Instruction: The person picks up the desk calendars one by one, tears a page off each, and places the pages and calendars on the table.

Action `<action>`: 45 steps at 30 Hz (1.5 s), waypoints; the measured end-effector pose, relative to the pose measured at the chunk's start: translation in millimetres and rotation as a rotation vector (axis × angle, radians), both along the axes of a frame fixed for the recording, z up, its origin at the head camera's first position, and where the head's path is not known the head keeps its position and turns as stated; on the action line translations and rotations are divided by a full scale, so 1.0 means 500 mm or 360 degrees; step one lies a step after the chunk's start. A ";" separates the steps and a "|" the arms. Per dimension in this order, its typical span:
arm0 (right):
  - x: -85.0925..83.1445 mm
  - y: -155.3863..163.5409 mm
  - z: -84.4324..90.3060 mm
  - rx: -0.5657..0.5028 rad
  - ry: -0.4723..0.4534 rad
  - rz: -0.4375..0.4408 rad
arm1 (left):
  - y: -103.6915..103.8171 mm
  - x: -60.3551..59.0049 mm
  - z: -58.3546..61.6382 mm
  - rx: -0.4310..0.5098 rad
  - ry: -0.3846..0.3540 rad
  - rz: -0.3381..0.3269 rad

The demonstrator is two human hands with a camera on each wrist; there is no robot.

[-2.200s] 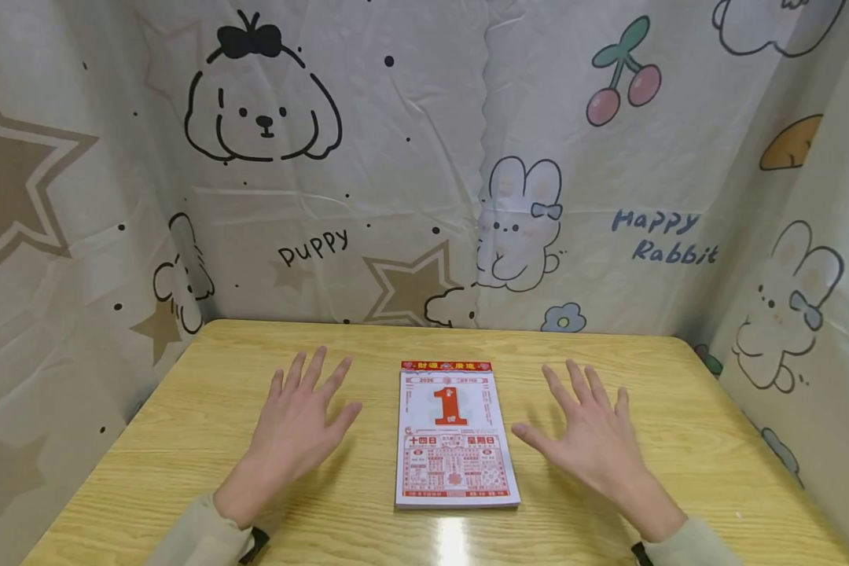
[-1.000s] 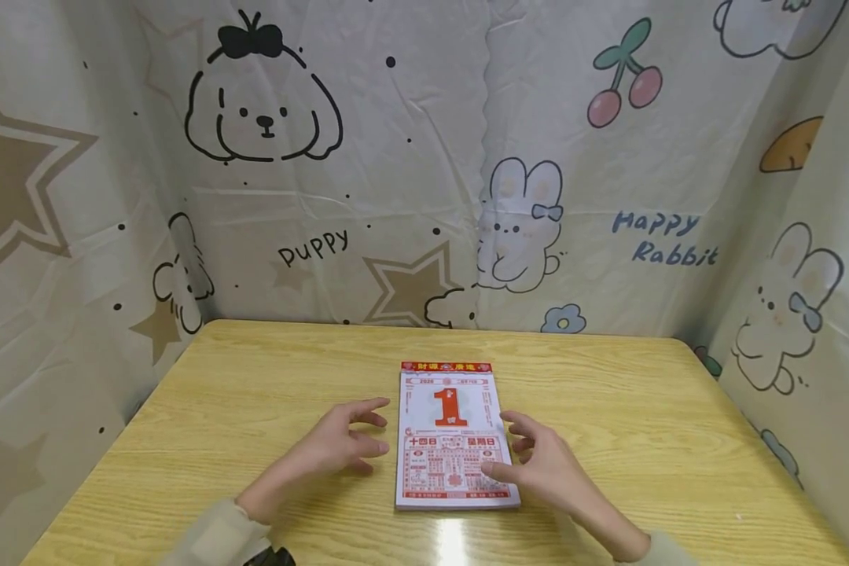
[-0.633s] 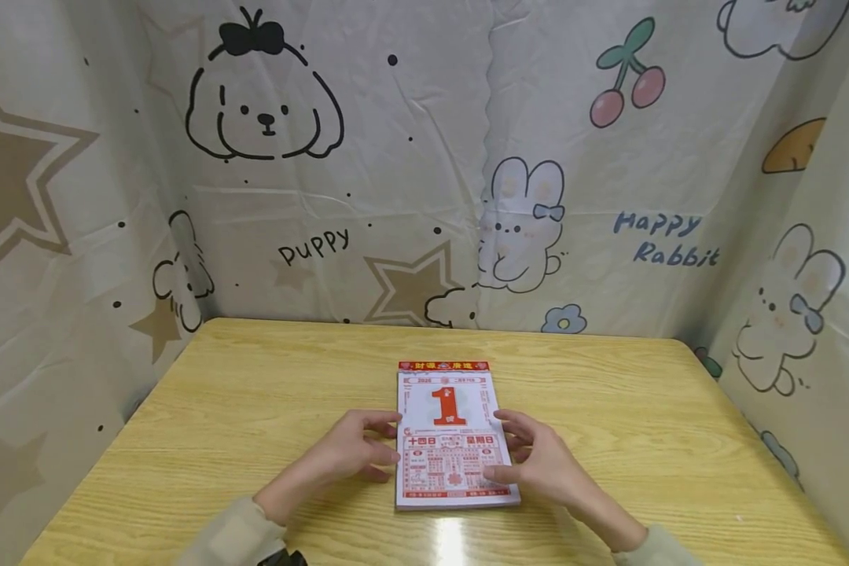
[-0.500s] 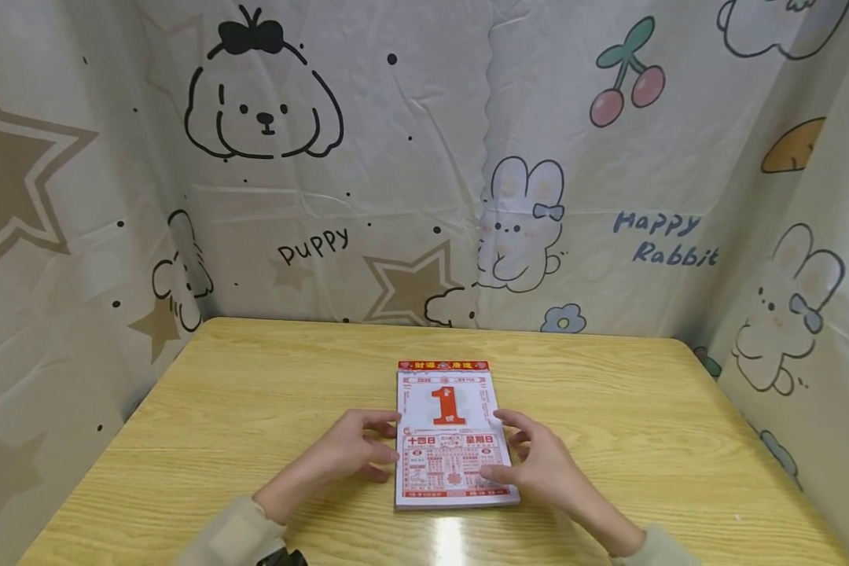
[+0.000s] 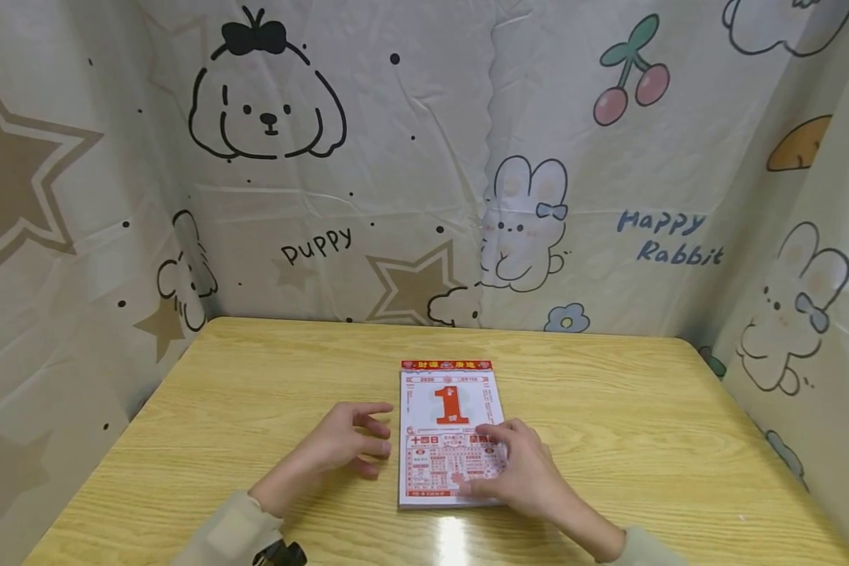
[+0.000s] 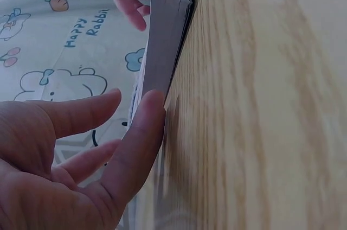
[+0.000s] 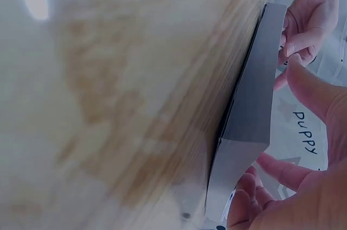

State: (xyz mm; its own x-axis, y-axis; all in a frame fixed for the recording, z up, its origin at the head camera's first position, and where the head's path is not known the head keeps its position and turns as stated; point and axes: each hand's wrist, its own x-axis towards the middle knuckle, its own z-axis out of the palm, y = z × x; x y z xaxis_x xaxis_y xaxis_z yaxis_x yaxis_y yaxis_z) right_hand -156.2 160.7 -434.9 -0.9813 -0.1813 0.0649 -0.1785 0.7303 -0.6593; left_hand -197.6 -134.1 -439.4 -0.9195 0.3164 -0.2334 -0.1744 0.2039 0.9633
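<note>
A thick tear-off calendar (image 5: 431,405) lies face up on the table, with a red strip along its top and a large red 1 on the front page. Beside its left edge is my left hand (image 5: 350,440), fingers loosely bent and a small gap from the pages in the head view. My right hand (image 5: 527,468) hovers over the calendar's lower right part, thumb and index finger spread apart above the printed page. In the right wrist view the calendar's thick side (image 7: 252,89) shows, and the remaining fingers (image 7: 244,200) are bent near its long edge, contact unclear.
The wooden table (image 5: 276,362) extends around the calendar on all sides. A patterned cloth curtain (image 5: 410,181) with puppy and rabbit drawings encloses the back and both sides. A dark band (image 5: 279,553) sits at my left sleeve.
Both hands came in from beside the calendar to its edges. Since half a second ago, the left has drawn slightly away leftward, and the right has shifted left over the page.
</note>
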 end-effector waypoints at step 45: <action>-0.045 0.027 0.000 -0.0437 -0.0035 -0.0020 | 0.019 -0.014 -0.011 0.0016 -0.0055 0.0026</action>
State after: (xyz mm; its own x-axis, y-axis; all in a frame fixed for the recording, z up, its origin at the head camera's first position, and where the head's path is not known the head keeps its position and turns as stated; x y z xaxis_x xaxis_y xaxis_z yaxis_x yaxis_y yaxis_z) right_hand -178.5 174.3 -434.9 -0.9851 -0.1479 0.0883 -0.1539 0.5258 -0.8365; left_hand -204.4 -124.7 -444.7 -0.9160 0.3035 -0.2622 -0.2110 0.1913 0.9586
